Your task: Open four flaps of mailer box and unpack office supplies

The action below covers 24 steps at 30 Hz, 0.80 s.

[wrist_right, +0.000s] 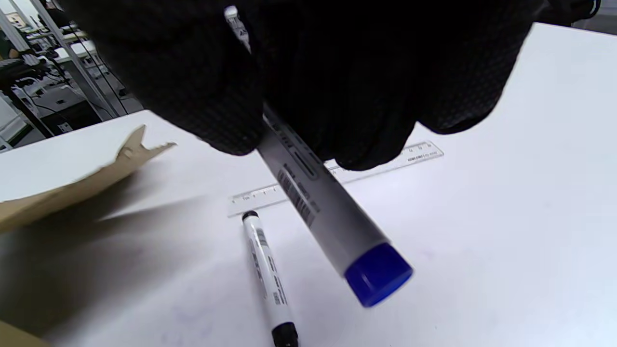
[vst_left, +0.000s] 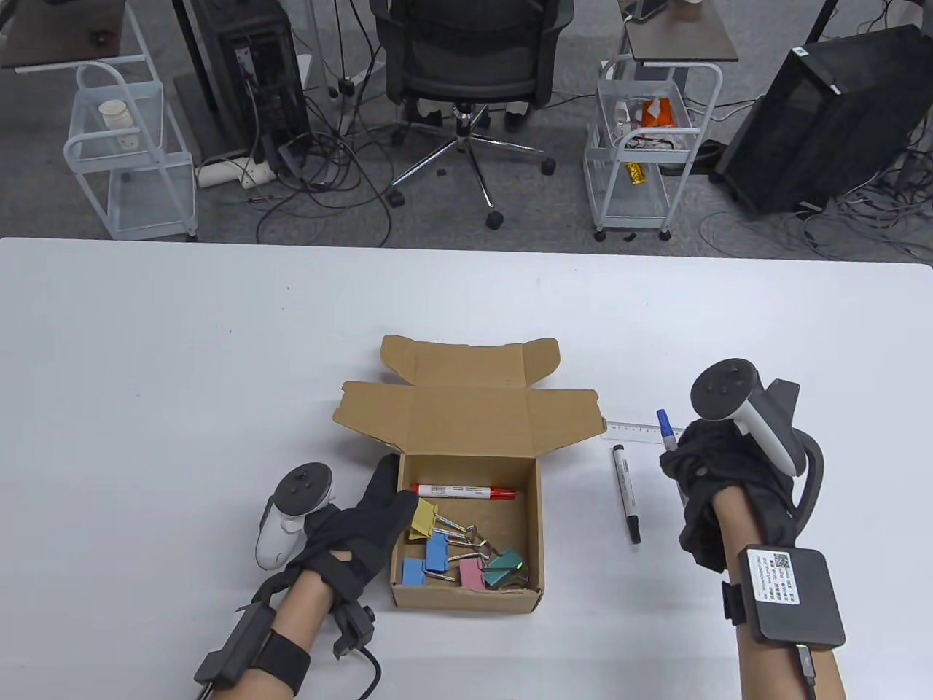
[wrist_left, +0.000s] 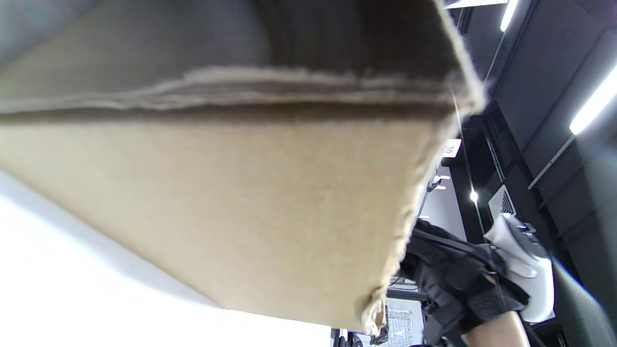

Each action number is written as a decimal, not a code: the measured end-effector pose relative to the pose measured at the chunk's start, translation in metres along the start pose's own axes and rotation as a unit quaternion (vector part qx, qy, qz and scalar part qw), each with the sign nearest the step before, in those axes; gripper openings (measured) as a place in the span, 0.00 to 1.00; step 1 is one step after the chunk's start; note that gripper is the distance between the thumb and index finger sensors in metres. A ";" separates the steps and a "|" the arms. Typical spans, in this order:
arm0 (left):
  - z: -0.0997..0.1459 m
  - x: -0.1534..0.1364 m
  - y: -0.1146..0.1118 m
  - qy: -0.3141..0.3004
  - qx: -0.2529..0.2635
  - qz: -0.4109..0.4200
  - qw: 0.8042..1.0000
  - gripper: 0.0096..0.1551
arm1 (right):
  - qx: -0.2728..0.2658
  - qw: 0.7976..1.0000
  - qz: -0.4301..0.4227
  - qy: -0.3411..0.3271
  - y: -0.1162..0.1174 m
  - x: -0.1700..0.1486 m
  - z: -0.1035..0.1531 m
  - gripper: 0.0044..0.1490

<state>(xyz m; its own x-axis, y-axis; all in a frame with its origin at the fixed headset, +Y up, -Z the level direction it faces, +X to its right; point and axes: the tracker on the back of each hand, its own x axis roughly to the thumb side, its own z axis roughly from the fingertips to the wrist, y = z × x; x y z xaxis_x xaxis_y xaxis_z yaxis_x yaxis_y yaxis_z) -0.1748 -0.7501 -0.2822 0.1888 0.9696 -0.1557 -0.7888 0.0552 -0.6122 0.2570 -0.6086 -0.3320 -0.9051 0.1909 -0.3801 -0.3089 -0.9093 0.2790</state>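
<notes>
Two gloved hands are working at the white table (vst_left: 182, 350) in the table view. Mailer box (vst_left: 466, 536) is sitting open at centre front, flaps folded back on the far side. Inside it a red marker (vst_left: 464, 491) is lying along the far wall and several coloured binder clips (vst_left: 455, 555) are piling at the near half. Left hand (vst_left: 364, 521) is resting against the box's left wall, fingers extended, thumb tip over the rim near the yellow clip; whether it is actually gripping the wall I cannot tell. Right hand (vst_left: 718, 481) is holding a blue marker (vst_left: 667, 430) right of the box, cap pointing away. Black marker (vst_left: 627, 503) is lying on the table between box and right hand, and a clear ruler (vst_left: 634, 429) is lying just beyond it.

Left wrist view: cardboard of the mailer box (wrist_left: 231, 207) is filling most of the frame, very close; right hand (wrist_left: 458, 284) is showing in the distance at lower right.

Right wrist view: fingers (wrist_right: 337, 72) are wrapping around the blue marker (wrist_right: 332, 217), closed firmly on its barrel, blue cap off the table. Black marker (wrist_right: 267, 279) and ruler (wrist_right: 337, 176) are lying underneath, a box flap (wrist_right: 72, 188) at left.
</notes>
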 end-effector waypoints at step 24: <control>0.001 -0.002 0.000 0.002 0.003 0.002 1.000 0.54 | 0.031 0.992 0.087 0.089 0.071 -0.015 -0.067 0.34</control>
<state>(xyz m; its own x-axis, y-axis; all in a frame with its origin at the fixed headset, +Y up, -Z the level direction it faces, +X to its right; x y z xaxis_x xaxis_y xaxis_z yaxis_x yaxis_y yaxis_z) -0.1753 -0.7516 -0.2812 0.1879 0.9690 -0.1604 -0.7934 0.0535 -0.6064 0.2686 -0.7006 -0.3661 -0.8821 -0.0400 -0.4694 -0.1751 -0.8972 0.4054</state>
